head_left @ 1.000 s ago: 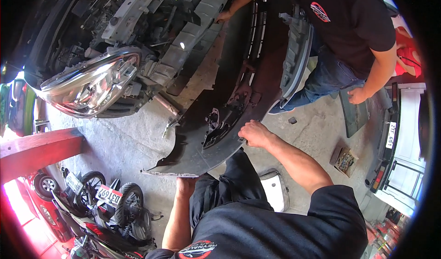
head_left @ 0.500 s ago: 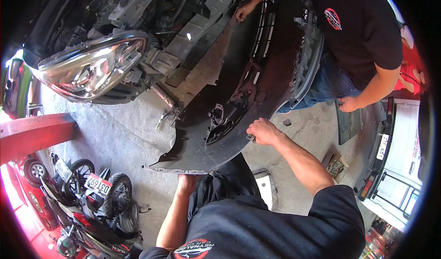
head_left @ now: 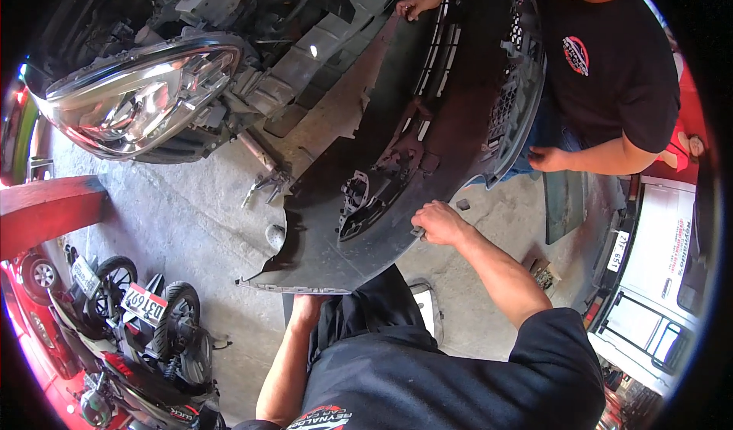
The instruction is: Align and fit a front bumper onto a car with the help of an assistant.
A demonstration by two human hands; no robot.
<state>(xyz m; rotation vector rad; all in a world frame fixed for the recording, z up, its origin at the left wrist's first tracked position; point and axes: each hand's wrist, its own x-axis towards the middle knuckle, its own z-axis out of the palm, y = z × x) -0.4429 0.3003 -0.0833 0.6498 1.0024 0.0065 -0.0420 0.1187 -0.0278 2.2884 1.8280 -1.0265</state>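
A large black car bumper cover (head_left: 328, 254) hangs in the air before me, its hollow inner side up, with grille slots and a fog-lamp bracket (head_left: 356, 197) showing. My right hand (head_left: 440, 222) is closed around its near right edge. Under the end flange at the lower left is my left hand (head_left: 308, 306), gripping that end; its fingers are hidden beneath the cover. Across from me, a co-worker in a dark shirt (head_left: 611, 71) has one hand (head_left: 418, 6) at the cover's far edge. The co-worker's other hand (head_left: 551, 159) is near the outer edge.
The opened car front, with a headlight (head_left: 145, 102) and a metal crossbeam (head_left: 328, 41), stands at upper left. Motorcycles (head_left: 153, 315) and a red post (head_left: 53, 212) are at left. A white vehicle (head_left: 649, 262) stands right. A dark flat panel (head_left: 565, 205) leans nearby.
The co-worker's lower hand has come left toward the cover, and more of the co-worker's head shows. The view has shifted slightly. Both my hands keep their places on the cover.
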